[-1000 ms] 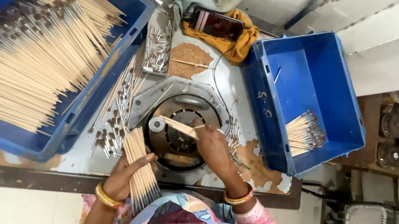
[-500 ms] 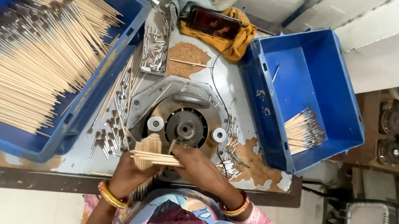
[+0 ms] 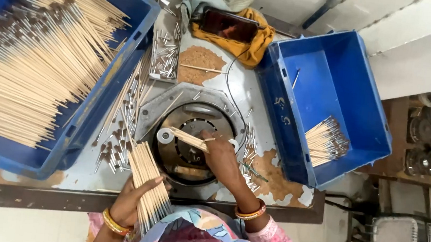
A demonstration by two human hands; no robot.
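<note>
- Far left of the round machine [image 3: 191, 150], a big blue crate [image 3: 94, 120] is heaped with thin wooden sticks [image 3: 24, 81].
- Just left of the machine, the left hand [image 3: 131, 205] has its fingers closed around a bundle of bare sticks [image 3: 149, 183], fanned upward over the desk [image 3: 274, 169].
- Over the machine's dark disc, the right hand [image 3: 222, 156] pinches a few sticks [image 3: 187, 138], tips lying toward a small white roller [image 3: 164, 135].
- These sticks look light, stiff and easy to snap; best held near the middle, loosely bunched.
- Right of the machine, a second blue crate [image 3: 356, 76] holds a small finished batch [image 3: 326, 142].
</note>
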